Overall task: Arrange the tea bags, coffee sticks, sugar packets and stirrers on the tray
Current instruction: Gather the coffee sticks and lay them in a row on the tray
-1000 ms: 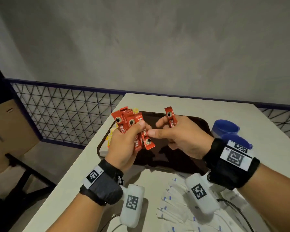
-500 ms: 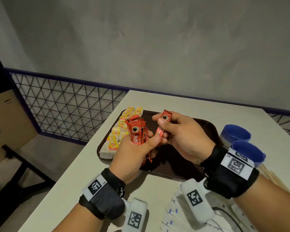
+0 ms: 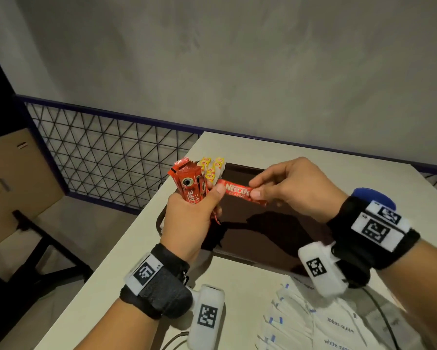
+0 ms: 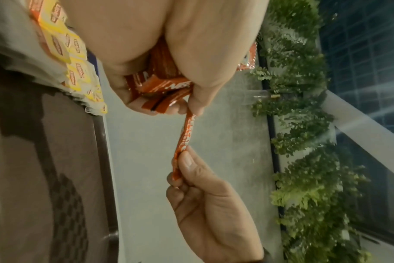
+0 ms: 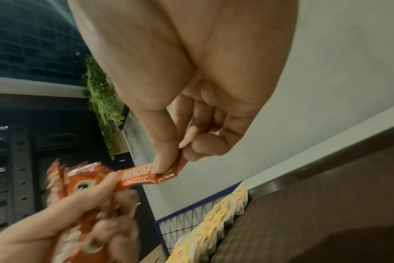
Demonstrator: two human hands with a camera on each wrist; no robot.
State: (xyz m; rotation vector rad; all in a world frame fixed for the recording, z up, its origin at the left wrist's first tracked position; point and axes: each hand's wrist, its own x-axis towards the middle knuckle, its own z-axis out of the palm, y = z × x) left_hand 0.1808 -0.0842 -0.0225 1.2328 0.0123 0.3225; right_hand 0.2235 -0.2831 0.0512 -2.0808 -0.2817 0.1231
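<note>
Between your hands: one coffee stick (image 3: 240, 194) is stretched level over the tray (image 3: 268, 238), where a moment ago it stood upright in your right hand.
Right hand: your right hand (image 3: 295, 188) pinches the stick's right end between thumb and forefinger; the other fingers are curled in behind.
Left hand: your left hand (image 3: 192, 218) grips the bundle of coffee sticks (image 3: 190, 183) upright, and its thumb presses on the single stick's left end.
What changed: the bundle has moved left and the single stick has swung flat, so you look to be separating it from the bundle, ready to lay down.
Tray: tea bags (image 3: 211, 168) sit in rows along its left edge; the dark middle has nothing on it that you can see, so the stick likely goes there.
Counter: sugar packets (image 3: 326, 324) lie on the counter (image 3: 313, 152) near you, not yet on the tray.
Stirrers: none visible now.
</note>
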